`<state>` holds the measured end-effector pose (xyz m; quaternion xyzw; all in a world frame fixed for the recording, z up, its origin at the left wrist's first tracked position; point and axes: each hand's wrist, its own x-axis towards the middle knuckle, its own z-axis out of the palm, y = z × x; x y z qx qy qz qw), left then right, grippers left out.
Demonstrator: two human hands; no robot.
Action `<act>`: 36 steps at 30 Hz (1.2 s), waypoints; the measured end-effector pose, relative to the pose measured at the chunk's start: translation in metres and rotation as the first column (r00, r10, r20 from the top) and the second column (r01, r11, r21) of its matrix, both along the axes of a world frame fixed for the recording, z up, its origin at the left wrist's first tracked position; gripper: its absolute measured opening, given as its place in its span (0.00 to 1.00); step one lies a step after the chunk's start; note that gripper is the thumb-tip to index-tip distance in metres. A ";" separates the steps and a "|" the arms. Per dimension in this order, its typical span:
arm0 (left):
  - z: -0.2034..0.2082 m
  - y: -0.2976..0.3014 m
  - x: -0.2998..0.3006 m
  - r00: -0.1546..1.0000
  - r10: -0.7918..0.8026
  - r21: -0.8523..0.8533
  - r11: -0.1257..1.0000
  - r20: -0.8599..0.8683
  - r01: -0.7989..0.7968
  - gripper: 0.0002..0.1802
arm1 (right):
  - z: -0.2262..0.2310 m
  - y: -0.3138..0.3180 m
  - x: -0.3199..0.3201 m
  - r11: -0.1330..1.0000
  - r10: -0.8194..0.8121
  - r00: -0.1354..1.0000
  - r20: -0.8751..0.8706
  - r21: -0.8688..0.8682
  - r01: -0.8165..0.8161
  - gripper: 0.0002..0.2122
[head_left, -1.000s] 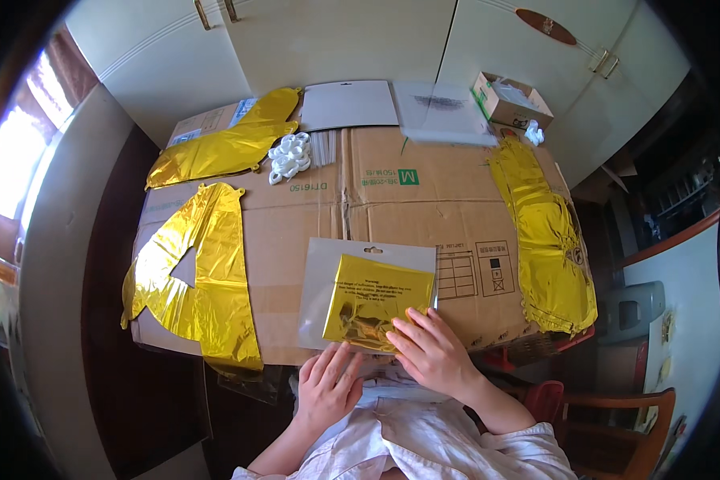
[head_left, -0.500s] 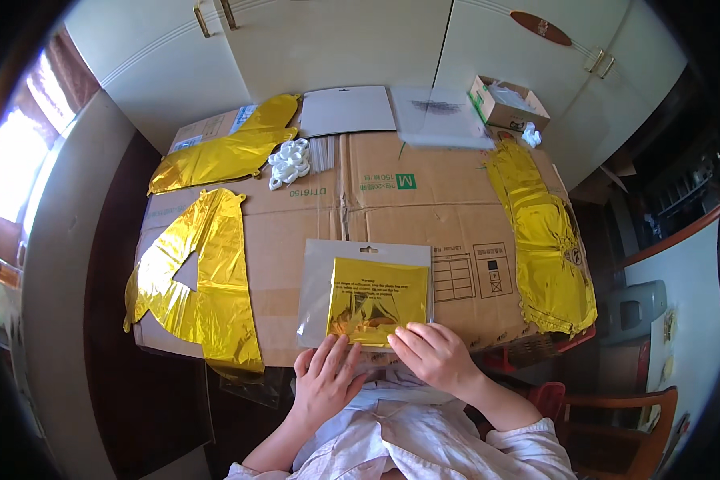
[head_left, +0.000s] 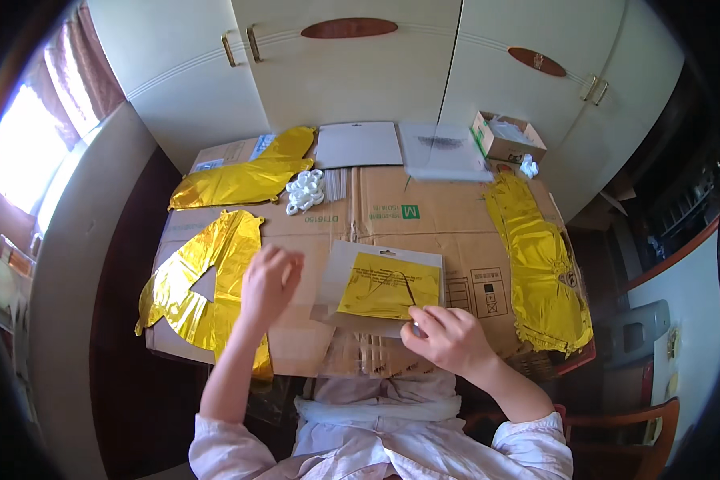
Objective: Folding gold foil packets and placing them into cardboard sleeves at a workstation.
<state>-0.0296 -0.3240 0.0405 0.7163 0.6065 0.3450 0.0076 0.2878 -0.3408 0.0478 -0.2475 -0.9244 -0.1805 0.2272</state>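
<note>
Between my right thumb and fingers (head_left: 450,338) is the lower right edge of a clear packet (head_left: 332,300). Inside it a folded gold foil balloon (head_left: 384,288) lies against a pale backing card with a hang hole. The packet is slightly tilted on the cardboard. To its left my left hand (head_left: 270,286) hovers with bent fingers drawn together, and nothing shows in them. Below and beside that hand lies a flat gold letter-shaped foil balloon (head_left: 228,256), partly covered by my forearm. White ribbon rolls (head_left: 305,192) sit farther off, next to several clear straws (head_left: 336,184).
Flattened cardboard (head_left: 296,352) covers the table. A bent gold balloon (head_left: 248,180) lies far left, and a long crinkled one (head_left: 532,264) along the right edge. At the back are a white card (head_left: 358,146), clear bags (head_left: 444,152) and a small box (head_left: 508,140). Cabinets (head_left: 344,80) stand behind.
My left hand has let go of the packet's lower edge and moved up and left. The packet has turned slightly under my right hand. The view has tipped upward.
</note>
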 end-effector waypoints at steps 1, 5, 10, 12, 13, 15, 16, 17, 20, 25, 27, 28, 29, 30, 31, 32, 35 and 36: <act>-0.007 0.026 -0.011 0.998 0.046 -0.010 0.999 -0.032 -0.047 0.06 | 0.003 0.002 0.001 1.000 -0.008 1.000 -0.001 0.006 0.008 0.10; -0.037 0.109 -0.041 0.975 0.152 0.017 0.988 -0.161 -0.152 0.07 | 0.012 0.015 0.004 0.998 0.018 1.000 -0.006 0.055 -0.018 0.09; -0.049 0.159 -0.039 0.949 0.231 -0.019 0.970 -0.216 -0.240 0.06 | 0.017 0.017 0.008 1.000 0.020 0.999 0.033 0.010 -0.020 0.10; -0.054 0.167 -0.039 0.935 0.240 -0.034 0.966 -0.262 -0.258 0.06 | 0.021 0.017 0.008 1.000 0.026 0.999 0.047 0.009 -0.026 0.08; -0.055 0.170 -0.041 0.930 0.247 -0.023 0.965 -0.272 -0.263 0.06 | 0.023 0.018 0.008 0.999 0.032 0.998 0.052 0.009 -0.033 0.06; -0.056 0.168 -0.043 0.943 0.239 0.014 0.970 -0.232 -0.242 0.06 | 0.024 0.020 0.009 0.999 0.036 0.998 0.060 -0.034 -0.034 0.04; -0.053 0.166 -0.049 0.956 0.233 0.048 0.973 -0.181 -0.228 0.06 | 0.024 0.022 0.009 0.998 0.042 0.997 0.062 -0.055 -0.038 0.03; -0.050 0.161 -0.049 0.967 0.221 0.075 0.974 -0.129 -0.213 0.07 | 0.022 0.023 0.009 0.997 0.034 0.998 0.046 -0.067 -0.031 0.02; -0.013 0.129 -0.040 0.983 0.183 0.211 0.961 0.000 -0.178 0.06 | 0.021 0.028 0.007 0.997 0.034 0.999 -0.010 -0.073 -0.035 0.03; 0.052 0.019 0.019 0.986 -0.162 0.220 0.961 -0.048 0.168 0.03 | 0.022 0.031 0.011 0.996 0.012 1.000 0.010 -0.085 -0.011 0.05; 0.065 -0.018 0.046 0.856 -0.432 0.200 0.847 -0.284 0.493 0.09 | 0.022 0.031 0.009 0.996 0.016 1.000 0.008 -0.086 -0.015 0.06; 0.066 -0.028 0.058 0.809 -0.491 0.122 0.826 -0.324 0.550 0.12 | 0.021 0.032 0.007 0.996 0.016 1.000 0.002 -0.086 -0.016 0.06; 0.065 -0.035 0.067 0.755 -0.549 0.043 0.798 -0.359 0.601 0.16 | 0.020 0.032 0.005 0.996 0.016 1.000 -0.005 -0.084 -0.016 0.06; 0.058 -0.037 0.073 0.749 -0.519 0.014 0.818 -0.412 0.575 0.18 | 0.019 0.031 0.004 0.997 0.019 1.000 -0.009 -0.078 -0.019 0.06; 0.045 -0.036 0.078 0.738 -0.489 -0.012 0.837 -0.464 0.547 0.19 | 0.019 0.030 0.003 0.997 0.021 1.000 -0.012 -0.072 -0.021 0.06; 0.034 -0.034 0.083 0.721 -0.464 -0.038 0.852 -0.515 0.522 0.21 | 0.019 0.029 0.003 0.998 0.017 1.000 -0.016 -0.065 -0.018 0.06; 0.015 -0.036 0.093 0.709 -0.358 -0.053 0.909 -0.608 0.413 0.21 | 0.015 0.027 0.003 0.997 0.024 0.999 -0.025 -0.078 -0.026 0.06; 0.014 -0.041 0.094 0.723 -0.352 -0.040 0.911 -0.594 0.410 0.21 | 0.014 0.026 0.004 0.997 0.020 1.000 -0.017 -0.079 -0.021 0.06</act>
